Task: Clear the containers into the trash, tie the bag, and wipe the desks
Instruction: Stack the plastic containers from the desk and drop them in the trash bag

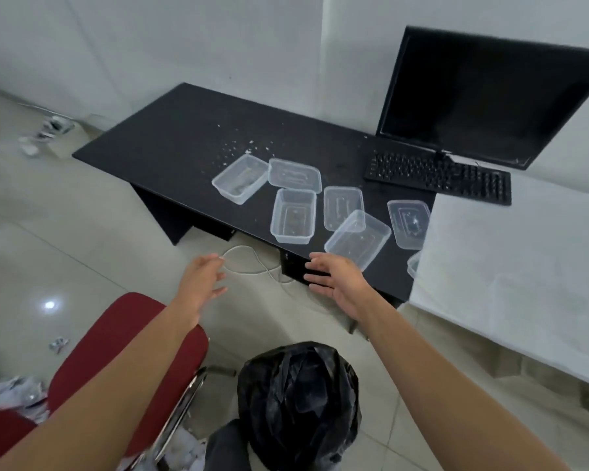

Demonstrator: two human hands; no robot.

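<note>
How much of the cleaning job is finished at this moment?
Nothing looks done yet: the clear containers lie on the black desk, with crumbs near them. The left hand and right hand reach toward them, empty. The trash bag is untied. Clearing, tying and wiping are left.

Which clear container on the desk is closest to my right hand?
The diagonal tub at the front edge, just beyond your right hand; the others sit farther back.
</note>
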